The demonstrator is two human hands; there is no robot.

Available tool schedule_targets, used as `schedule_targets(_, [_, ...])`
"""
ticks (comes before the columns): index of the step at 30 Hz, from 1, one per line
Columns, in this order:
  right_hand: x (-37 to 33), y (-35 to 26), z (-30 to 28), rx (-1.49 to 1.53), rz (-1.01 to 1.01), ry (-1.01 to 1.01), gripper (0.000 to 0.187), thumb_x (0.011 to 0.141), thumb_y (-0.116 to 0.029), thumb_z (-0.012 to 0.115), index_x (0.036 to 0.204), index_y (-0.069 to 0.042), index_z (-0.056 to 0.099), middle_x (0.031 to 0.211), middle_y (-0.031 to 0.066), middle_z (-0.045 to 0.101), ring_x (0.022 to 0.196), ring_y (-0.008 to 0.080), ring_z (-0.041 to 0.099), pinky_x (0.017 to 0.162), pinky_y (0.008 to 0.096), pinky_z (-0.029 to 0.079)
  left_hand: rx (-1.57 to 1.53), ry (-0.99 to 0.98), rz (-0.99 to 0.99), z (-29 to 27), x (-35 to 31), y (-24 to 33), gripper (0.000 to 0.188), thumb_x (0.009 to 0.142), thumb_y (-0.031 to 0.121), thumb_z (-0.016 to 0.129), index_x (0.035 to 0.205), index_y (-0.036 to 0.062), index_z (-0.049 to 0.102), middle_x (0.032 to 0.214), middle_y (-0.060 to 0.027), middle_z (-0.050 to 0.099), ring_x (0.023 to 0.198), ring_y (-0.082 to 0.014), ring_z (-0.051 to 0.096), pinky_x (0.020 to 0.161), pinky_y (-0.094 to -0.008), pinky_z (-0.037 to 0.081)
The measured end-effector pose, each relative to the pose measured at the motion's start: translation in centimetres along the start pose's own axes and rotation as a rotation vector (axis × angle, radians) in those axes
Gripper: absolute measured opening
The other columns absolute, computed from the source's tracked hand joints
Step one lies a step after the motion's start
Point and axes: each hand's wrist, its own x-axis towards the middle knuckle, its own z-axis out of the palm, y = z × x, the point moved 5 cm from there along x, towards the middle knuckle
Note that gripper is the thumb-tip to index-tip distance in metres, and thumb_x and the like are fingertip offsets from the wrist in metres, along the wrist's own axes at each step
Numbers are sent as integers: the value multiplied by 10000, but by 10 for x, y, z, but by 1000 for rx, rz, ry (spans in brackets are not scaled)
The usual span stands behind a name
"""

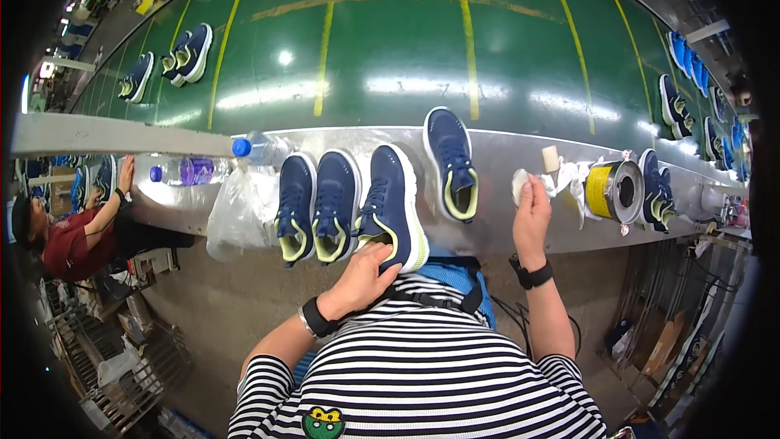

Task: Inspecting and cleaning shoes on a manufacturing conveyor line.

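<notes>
My left hand (364, 278) grips a navy sneaker (392, 183) by its heel opening, with the fingers partly inside the collar. This shoe has a white sole and pale green lining, and its toe points away from me. Close on its left stand two matching sneakers, a nearer one (335, 187) and an outer one (295, 199). Another navy sneaker (448, 154) rests on the metal ledge to the right, apart from both hands. My right hand (532, 213) pinches a small white wad (519, 184), perhaps cloth or tissue, above the ledge.
Beyond the metal ledge (504, 232) runs a green conveyor belt (390, 57) carrying several shoes. Right of me are crumpled white paper, a yellow-labelled can (600, 191) and more sneakers (652, 187). A plastic bag (240, 215) and bottles (185, 171) lie left, near another person (77, 240).
</notes>
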Motion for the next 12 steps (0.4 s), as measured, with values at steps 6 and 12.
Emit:
schedule_targets(6, [22,77,10,-624,-168,-196,274,795,-84,568,1064,-52,522,872,124,538,811,235,527,722,340,420,286,26,67,33,31,-18,264,750,110,612,949,-34,516,837,-189,532,847,-356,501,777,-411,399])
schedule_targets(12, [19,48,8,-211,36,-374,469,713,-187,681,1140,-114,501,1177,125,444,1134,294,396,957,412,315,86,342,-110,11,12,-21,483,705,200,693,1104,31,479,939,-151,534,911,-280,497,910,-429,325])
